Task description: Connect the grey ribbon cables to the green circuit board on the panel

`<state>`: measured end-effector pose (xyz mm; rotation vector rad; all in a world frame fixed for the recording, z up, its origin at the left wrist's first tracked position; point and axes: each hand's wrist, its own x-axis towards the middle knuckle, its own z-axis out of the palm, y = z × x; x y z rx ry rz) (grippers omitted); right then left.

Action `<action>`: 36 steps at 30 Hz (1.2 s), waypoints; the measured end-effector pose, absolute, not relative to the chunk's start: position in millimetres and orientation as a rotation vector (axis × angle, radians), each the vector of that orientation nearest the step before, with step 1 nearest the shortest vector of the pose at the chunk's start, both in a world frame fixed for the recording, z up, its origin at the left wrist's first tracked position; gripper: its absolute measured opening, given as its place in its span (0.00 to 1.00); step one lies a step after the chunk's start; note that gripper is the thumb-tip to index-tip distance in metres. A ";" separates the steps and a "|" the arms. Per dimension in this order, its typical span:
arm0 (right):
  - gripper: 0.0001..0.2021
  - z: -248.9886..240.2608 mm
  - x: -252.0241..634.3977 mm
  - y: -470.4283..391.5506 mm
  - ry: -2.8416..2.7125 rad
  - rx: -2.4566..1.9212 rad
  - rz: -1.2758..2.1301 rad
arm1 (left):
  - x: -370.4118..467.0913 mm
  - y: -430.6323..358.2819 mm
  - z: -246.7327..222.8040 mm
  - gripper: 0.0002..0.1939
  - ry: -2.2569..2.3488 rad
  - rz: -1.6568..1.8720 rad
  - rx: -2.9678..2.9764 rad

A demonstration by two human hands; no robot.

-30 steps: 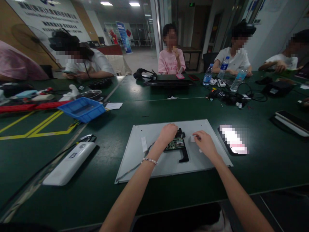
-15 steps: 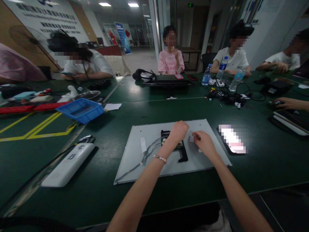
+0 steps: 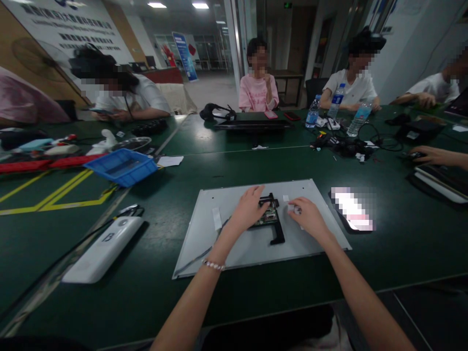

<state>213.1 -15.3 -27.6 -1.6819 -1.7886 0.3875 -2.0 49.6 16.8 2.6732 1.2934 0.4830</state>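
Note:
A flat white panel (image 3: 234,253) lies on the table before me. On its middle sits a black frame (image 3: 278,233) holding a green circuit board (image 3: 269,214). My left hand (image 3: 246,212) is over the board's left side, fingers stretched and thumb apart, with nothing visible in it. Grey cables (image 3: 199,257) run from under this hand to the panel's lower left corner. My right hand (image 3: 310,214) is right of the frame, fingers curled together around something small and whitish that I cannot make out. Close to its fingertips is a small white strip (image 3: 285,198); another white strip (image 3: 217,218) lies at left.
A lit phone (image 3: 351,209) lies right of the panel, a white power bank (image 3: 104,251) with a cable left. Farther off are a blue tray (image 3: 124,168), a black flat device (image 3: 252,125), bottles (image 3: 312,113) and tangled cables (image 3: 341,145). Several people sit around the table.
My left hand has moved left from the frame's upper right part to the board's left side, and its fingers have spread. My right hand has barely moved.

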 end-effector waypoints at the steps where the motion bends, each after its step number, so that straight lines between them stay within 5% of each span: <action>1: 0.12 -27.7 213.1 -15.7 -1.795 -1.683 0.396 | -11.2 47.0 16.0 0.31 1.290 0.454 2.640; 10: 0.13 -26.6 215.1 -16.7 -1.808 -1.662 0.445 | -48.2 35.6 14.3 0.47 1.210 0.240 2.460; 29: 0.07 -16.6 218.0 17.5 -2.200 -1.722 0.110 | -47.6 30.8 0.5 0.48 1.196 0.339 2.456; 32: 0.09 -18.4 215.8 19.1 -2.188 -1.744 0.065 | -50.5 32.7 6.4 0.44 1.236 0.362 2.505; 36: 0.11 -22.2 214.8 14.3 -2.130 -1.721 0.076 | -65.6 40.6 19.5 0.26 1.516 0.484 2.614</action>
